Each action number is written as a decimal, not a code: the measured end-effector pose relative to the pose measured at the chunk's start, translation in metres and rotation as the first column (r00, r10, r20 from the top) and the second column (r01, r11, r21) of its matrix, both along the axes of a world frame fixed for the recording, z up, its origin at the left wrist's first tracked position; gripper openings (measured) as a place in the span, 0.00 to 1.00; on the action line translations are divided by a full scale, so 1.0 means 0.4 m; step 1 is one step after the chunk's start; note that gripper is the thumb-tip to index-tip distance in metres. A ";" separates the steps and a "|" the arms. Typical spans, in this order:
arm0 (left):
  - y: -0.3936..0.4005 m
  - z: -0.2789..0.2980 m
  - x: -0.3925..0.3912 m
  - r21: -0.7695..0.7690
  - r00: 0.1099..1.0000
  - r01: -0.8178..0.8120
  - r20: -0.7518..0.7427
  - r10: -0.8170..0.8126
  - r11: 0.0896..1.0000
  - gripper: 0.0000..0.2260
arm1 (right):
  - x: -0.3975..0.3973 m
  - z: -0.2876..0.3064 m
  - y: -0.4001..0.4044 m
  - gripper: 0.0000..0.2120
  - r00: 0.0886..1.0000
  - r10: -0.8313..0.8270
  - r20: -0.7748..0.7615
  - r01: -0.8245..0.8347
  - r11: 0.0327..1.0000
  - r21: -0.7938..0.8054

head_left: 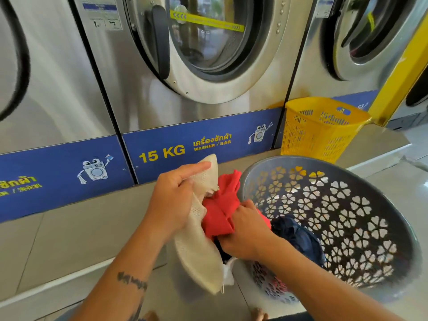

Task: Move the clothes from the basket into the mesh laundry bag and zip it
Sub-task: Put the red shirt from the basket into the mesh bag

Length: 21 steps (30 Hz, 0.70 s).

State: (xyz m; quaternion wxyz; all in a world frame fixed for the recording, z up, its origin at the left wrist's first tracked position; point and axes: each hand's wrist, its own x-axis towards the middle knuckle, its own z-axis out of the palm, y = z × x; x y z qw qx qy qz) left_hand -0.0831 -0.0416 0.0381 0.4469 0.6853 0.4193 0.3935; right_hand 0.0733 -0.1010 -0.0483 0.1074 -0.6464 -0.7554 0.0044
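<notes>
A grey plastic basket (361,205) with flower-shaped holes lies tilted toward me at the right. Dark blue clothes (298,237) lie inside it. My left hand (171,200) grips the cream mesh laundry bag (196,249), which hangs down in front of the basket's rim. My right hand (245,230) clutches a red garment (220,212) and presses it against the bag's upper part. Whether the red cloth is partly inside the bag I cannot tell. A white scrap of cloth (228,272) shows below my right wrist.
A row of steel front-loading washers (208,66) with blue 15 KG labels stands just ahead on a beige plinth. A yellow plastic basket (322,128) sits on that plinth at the right. Tiled floor lies beneath, and my feet show at the bottom edge.
</notes>
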 end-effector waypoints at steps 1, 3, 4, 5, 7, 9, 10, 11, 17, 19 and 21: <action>-0.005 0.000 0.000 -0.005 1.000 0.023 0.005 -0.023 1.000 0.24 | -0.017 -0.017 0.013 0.12 0.990 0.008 0.139 -0.014 0.999 0.041; -0.015 -0.002 0.003 -0.005 0.999 0.033 -0.010 -0.033 0.999 0.24 | -0.053 -0.025 0.031 0.07 0.943 0.022 0.332 -0.016 1.000 -0.021; -0.016 -0.006 0.003 -0.005 1.000 0.009 -0.025 -0.010 1.000 0.24 | -0.061 -0.021 0.034 0.05 0.937 0.042 0.347 -0.014 0.997 -0.082; -0.012 -0.009 0.000 -0.005 0.999 -0.032 -0.036 0.031 0.999 0.24 | -0.057 -0.010 0.039 0.06 0.944 0.061 0.325 -0.011 0.988 -0.154; 0.004 -0.009 -0.008 -0.013 0.991 -0.121 -0.056 0.120 0.993 0.24 | -0.028 0.026 0.037 0.04 0.992 0.049 0.113 -0.018 0.965 -0.261; 0.012 -0.005 -0.019 -0.017 0.986 -0.151 -0.067 0.150 0.988 0.24 | 0.014 0.052 0.021 0.07 0.979 -0.030 -0.204 -0.020 0.971 -0.239; 0.013 -0.002 -0.022 -0.017 0.988 -0.146 -0.060 0.145 0.989 0.24 | 0.036 0.061 0.013 0.10 0.953 -0.058 -0.299 0.005 0.984 -0.175; 0.012 0.001 -0.025 -0.013 0.989 -0.138 -0.054 0.138 0.990 0.24 | 0.053 0.070 0.003 0.16 0.939 -0.079 -0.335 0.044 0.993 -0.109; 0.008 -0.003 -0.015 -0.003 0.987 -0.121 -0.103 0.120 0.993 0.22 | 0.150 0.042 -0.031 0.51 0.870 -0.443 -0.216 0.214 0.735 -0.644; 0.007 -0.009 -0.013 0.026 0.987 -0.107 -0.120 0.109 0.994 0.21 | 0.162 0.034 -0.041 0.36 0.777 -0.520 -0.355 0.132 0.686 -0.716; 0.001 -0.007 -0.012 0.062 0.984 -0.084 -0.150 0.092 0.995 0.21 | 0.168 0.033 -0.039 0.22 0.770 -0.507 -0.387 0.163 0.743 -0.649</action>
